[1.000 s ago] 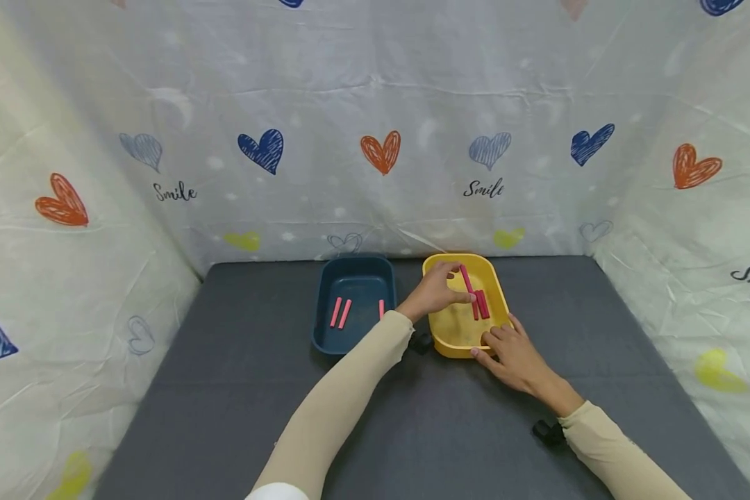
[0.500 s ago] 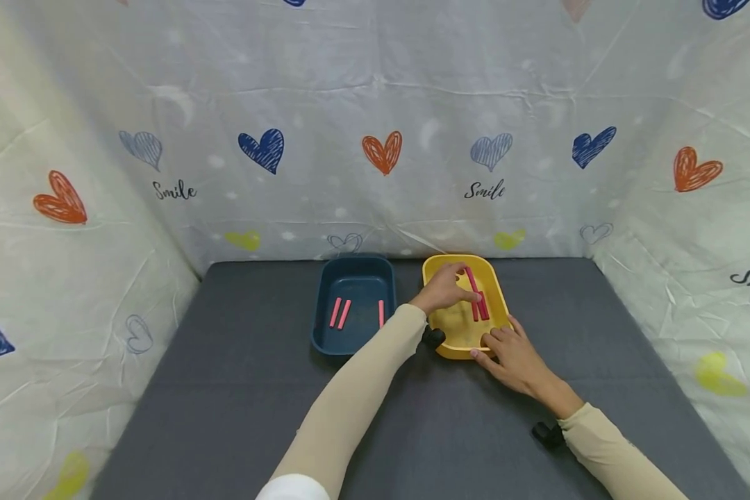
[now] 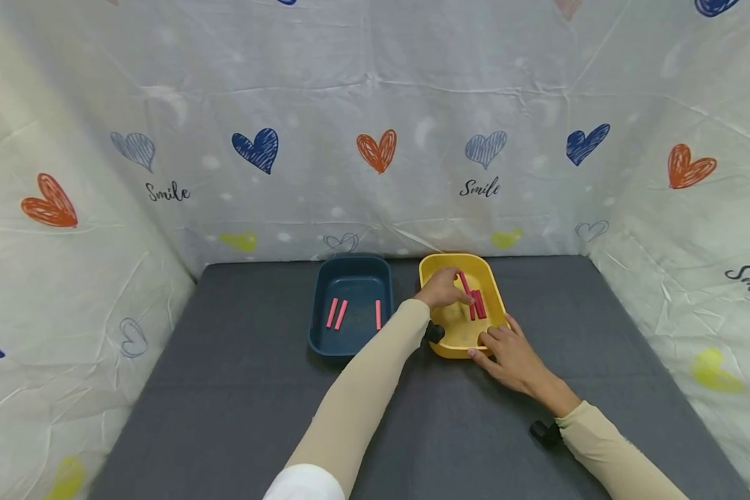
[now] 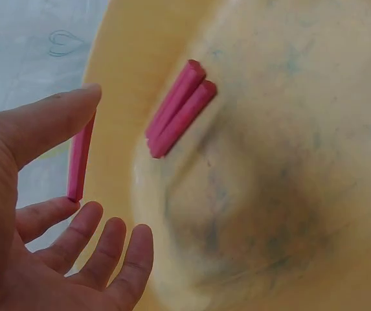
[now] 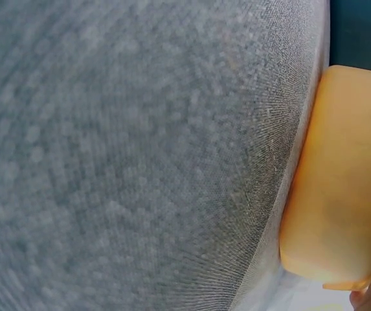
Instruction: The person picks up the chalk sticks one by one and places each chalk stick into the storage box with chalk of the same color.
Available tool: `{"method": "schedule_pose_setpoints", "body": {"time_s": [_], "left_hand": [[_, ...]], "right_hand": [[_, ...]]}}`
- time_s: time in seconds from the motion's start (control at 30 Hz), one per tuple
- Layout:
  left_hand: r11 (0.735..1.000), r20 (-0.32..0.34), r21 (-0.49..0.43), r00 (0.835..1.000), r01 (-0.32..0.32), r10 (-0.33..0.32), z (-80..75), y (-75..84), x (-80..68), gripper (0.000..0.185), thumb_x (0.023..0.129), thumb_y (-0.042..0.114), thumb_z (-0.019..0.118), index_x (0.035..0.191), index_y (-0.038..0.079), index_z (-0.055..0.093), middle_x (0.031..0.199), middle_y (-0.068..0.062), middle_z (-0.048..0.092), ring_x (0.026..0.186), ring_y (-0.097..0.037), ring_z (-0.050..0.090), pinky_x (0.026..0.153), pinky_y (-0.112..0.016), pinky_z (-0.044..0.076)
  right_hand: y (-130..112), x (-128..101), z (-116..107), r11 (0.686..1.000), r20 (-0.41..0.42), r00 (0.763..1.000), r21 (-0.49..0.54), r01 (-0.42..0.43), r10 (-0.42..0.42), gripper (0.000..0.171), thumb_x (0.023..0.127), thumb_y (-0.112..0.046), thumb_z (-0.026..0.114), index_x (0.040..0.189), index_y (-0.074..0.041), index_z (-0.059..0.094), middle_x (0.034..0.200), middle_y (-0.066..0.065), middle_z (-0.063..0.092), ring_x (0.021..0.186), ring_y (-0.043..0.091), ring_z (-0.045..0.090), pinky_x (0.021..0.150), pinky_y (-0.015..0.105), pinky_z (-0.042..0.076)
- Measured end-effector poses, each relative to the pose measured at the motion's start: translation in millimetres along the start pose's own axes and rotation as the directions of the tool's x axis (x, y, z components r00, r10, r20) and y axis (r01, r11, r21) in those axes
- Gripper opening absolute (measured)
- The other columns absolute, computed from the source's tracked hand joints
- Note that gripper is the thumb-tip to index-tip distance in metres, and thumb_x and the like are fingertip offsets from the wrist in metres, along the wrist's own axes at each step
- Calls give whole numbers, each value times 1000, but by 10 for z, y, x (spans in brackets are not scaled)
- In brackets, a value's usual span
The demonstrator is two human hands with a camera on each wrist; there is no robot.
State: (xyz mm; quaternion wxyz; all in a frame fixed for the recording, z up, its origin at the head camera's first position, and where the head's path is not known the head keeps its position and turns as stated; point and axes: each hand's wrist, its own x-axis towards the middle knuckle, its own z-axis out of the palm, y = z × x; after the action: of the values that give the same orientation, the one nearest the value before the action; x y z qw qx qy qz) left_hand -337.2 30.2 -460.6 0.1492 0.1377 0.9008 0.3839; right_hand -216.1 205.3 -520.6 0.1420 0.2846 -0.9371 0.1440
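Note:
My left hand [image 3: 442,288] is over the yellow tray [image 3: 455,335]. In the left wrist view, its thumb and index finger pinch a dark pink stick [image 4: 80,159] by the two ends, while the other fingers are spread. Two similar dark pink sticks [image 4: 184,119] lie side by side on the tray floor, apart from the held one. My right hand [image 3: 515,360] grips the near right corner of the tray, fingers over the rim and thumb against the outside. The right wrist view shows mostly grey cloth and the tray's outer wall [image 5: 340,175].
Left of the yellow tray stands a dark blue tray [image 3: 356,342] with lighter pink sticks [image 3: 341,315], two together and one apart. Both rest on a grey cloth-covered table [image 3: 244,389]. A white curtain [image 3: 325,201] with printed hearts hangs behind and at both sides.
My left hand shifts slightly right, then slightly back, over the yellow tray, still pinching the stick. My right hand stays on the tray corner.

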Motion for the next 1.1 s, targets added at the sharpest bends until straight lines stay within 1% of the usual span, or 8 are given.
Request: {"method": "schedule_pose_setpoints", "body": {"time_s": [0.13, 0.23, 0.37, 0.63, 0.77, 0.93, 1.0, 1.1], "left_hand": [[996, 23, 86, 1000, 5, -7, 34, -11, 12, 72, 84, 23, 79, 145, 6, 45, 142, -11, 54, 129, -26, 53, 106, -37, 47], [989, 28, 149, 999, 19, -23, 66, -15, 29, 72, 82, 25, 81, 143, 7, 48, 138, -10, 56, 126, -25, 53, 106, -37, 47], [980, 33, 198, 999, 31, -39, 96, -18, 45, 73, 80, 26, 83, 142, 8, 50, 137, -8, 55, 125, -25, 52, 106, -36, 45], [970, 49, 233, 996, 66, -80, 110, 1, 65, 73, 79, 28, 83, 141, 8, 51, 138, -8, 55, 124, -24, 52, 107, -37, 45], [964, 57, 258, 995, 67, -85, 129, -12, 84, 74, 79, 30, 83, 142, 9, 50, 141, -7, 54, 128, -25, 51, 108, -37, 44], [973, 59, 221, 995, 64, -79, 115, -11, 83, 77, 81, 29, 82, 146, 9, 46, 148, -8, 48, 136, -27, 45, 113, -39, 40], [979, 60, 195, 996, 55, -68, 101, -7, 72, 76, 82, 27, 81, 146, 8, 46, 148, -9, 47, 136, -27, 45, 113, -39, 40], [983, 57, 181, 998, 26, -37, 84, -7, 54, 72, 84, 27, 79, 145, 7, 46, 146, -9, 48, 134, -25, 47, 112, -38, 41]], "right_hand": [[-8, 6, -3, 1000, 3, 1000, -19, 8, -8, 24, 96, -39, 61, 83, -19, 59, 77, -4, 56, 78, 19, 55, 117, 58, 22], [-7, 8, -6, 1000, -2, 1000, -22, 20, -20, 24, 96, -40, 61, 83, -20, 58, 77, -5, 55, 77, 18, 55, 116, 58, 23], [-3, 3, -4, 999, -14, 1000, -20, 28, -28, 24, 96, -40, 61, 82, -20, 57, 76, -6, 54, 78, 18, 55, 115, 59, 24], [6, 2, 9, 999, -33, 999, -24, 31, -31, 23, 95, -38, 62, 84, -18, 60, 78, -4, 58, 79, 20, 57, 115, 60, 25], [-1, 4, 2, 1000, -17, 1000, -20, 22, -22, 23, 95, -38, 62, 85, -17, 60, 77, -3, 57, 78, 20, 57, 115, 59, 24], [-2, 2, -7, 1000, -1, 1000, -24, 9, -9, 24, 95, -38, 61, 84, -16, 59, 76, -4, 54, 78, 18, 55, 116, 59, 23], [1, -1, -6, 1000, -1, 1000, -26, 10, -10, 24, 95, -38, 61, 84, -17, 59, 76, -5, 54, 79, 19, 55, 116, 59, 23], [10, -3, 0, 1000, -7, 1000, -24, 12, -12, 24, 95, -38, 62, 84, -17, 59, 76, -4, 55, 79, 20, 56, 116, 59, 23]]}}
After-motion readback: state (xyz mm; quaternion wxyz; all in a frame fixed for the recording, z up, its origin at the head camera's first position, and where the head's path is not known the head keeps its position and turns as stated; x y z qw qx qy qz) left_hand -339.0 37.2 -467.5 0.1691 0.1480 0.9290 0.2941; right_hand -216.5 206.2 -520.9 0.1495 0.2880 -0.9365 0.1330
